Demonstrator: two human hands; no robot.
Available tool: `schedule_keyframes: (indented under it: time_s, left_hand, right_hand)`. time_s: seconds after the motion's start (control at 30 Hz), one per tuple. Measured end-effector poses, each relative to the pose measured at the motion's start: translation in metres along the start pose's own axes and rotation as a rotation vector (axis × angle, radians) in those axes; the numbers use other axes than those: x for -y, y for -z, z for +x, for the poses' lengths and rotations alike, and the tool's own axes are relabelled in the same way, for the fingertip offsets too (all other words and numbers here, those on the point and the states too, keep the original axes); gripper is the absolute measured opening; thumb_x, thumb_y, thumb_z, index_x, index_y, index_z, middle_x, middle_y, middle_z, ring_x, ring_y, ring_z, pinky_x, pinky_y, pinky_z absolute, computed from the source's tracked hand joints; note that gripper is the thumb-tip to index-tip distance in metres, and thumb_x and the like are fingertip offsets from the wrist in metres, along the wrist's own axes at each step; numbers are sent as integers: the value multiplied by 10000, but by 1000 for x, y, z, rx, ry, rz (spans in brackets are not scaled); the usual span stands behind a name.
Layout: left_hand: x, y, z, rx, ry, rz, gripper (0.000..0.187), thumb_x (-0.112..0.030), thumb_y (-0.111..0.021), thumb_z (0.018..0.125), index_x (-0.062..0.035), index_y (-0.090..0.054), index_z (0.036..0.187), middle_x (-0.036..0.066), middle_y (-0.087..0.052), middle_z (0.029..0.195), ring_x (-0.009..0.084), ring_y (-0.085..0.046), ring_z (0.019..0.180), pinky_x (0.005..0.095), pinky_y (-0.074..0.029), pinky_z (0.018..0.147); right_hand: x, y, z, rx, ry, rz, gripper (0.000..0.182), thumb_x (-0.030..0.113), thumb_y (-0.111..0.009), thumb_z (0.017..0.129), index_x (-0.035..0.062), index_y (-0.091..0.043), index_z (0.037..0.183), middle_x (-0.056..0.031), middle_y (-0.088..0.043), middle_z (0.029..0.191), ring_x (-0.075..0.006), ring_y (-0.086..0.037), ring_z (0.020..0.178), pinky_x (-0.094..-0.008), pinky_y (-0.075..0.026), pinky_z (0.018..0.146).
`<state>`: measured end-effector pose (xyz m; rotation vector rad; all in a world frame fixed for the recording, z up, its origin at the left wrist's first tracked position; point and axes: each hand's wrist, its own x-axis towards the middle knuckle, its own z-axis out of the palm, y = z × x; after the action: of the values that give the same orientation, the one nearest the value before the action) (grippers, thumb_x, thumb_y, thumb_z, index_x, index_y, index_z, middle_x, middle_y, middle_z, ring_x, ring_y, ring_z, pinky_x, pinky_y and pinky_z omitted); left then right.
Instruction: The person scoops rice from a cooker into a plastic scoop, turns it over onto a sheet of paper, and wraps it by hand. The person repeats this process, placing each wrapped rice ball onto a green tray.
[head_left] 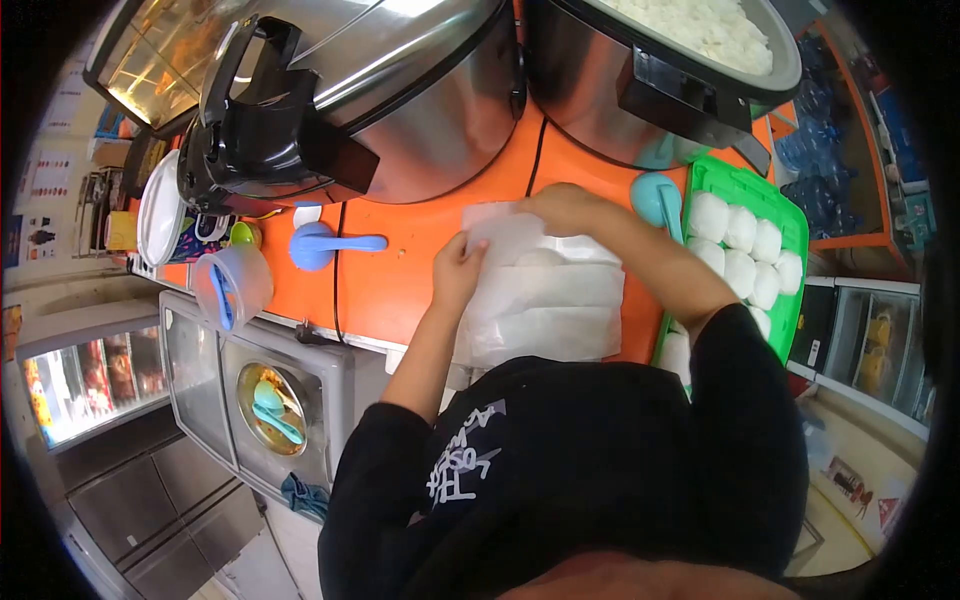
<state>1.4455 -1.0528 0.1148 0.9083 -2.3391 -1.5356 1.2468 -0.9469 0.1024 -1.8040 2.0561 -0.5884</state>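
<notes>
My left hand (458, 268) pinches the near left edge of a thin whitish sheet (493, 232), which looks like paper or plastic wrap. At the sheet's far right side, my right hand (563, 210) has its fingers curled down on it; the fingertips are partly hidden. Right below the hands lie several overlapping white wrapped packets (545, 325) in rows on the orange counter (390, 290). To the right, a green tray (797, 215) holds several rounded white bundles (740, 228).
Behind the hands stand a closed steel rice cooker (430, 130) and an open cooker (590, 110) full of white rice (715, 35). A blue scoop (315, 246), a teal scoop (655, 198) and a clear tub (250, 280) are near. A metal bowl (250, 425) sits lower left.
</notes>
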Motion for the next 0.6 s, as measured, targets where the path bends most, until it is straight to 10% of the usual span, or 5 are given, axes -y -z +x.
schedule_keyframes:
  time_s: [0.13, 0.33, 0.5, 0.53, 0.6]
  left_hand:
    - [-15, 8, -48, -267, -442, 378, 140, -85, -554, 744, -22, -601, 860, 137, -596, 831, 298, -558, 811, 401, -431, 737]
    - [-9, -42, -70, 116, -784, 567, 327, -149, -520, 767, -44, -527, 1076, 115, -581, 1009, 294, -559, 901, 408, -398, 810]
    - [26, -10, -58, 732, -10, 673, 458, -150, -537, 754, -11, -464, 1184, 175, -504, 1189, 288, -529, 1024, 386, -387, 879]
    - [61, -8, -67, -67, -138, 409, 449, -96, -546, 714, 20, -481, 1143, 202, -517, 1160, 317, -525, 1028, 400, -390, 875]
    - [35, 23, -56, -15, -235, 332, 411, -61, -561, 676, 7, -520, 1079, 195, -545, 1097, 335, -510, 1012, 408, -390, 859]
  right_hand:
    - [17, 50, 9, 927, -24, 71, 522, 129, -679, 668, 43, -526, 1160, -98, -595, 963, -234, -551, 887, -330, -434, 771]
    - [34, 5, -17, 684, -76, 237, 435, 93, -511, 804, 35, -455, 1231, -162, -439, 1283, -285, -430, 1172, -341, -355, 959]
    - [97, -64, -95, -112, -28, -157, 431, 57, -406, 796, 5, -444, 1222, -167, -364, 1337, -296, -305, 1268, -411, -253, 1041]
    - [95, -66, -97, -120, -28, -159, 431, 57, -406, 796, 5, -444, 1222, -167, -364, 1337, -296, -305, 1268, -411, -253, 1041]
    - [97, -71, -97, -212, -36, -207, 456, 66, -434, 780, -1, -426, 1231, -154, -428, 1268, -319, -360, 1211, -434, -280, 1007]
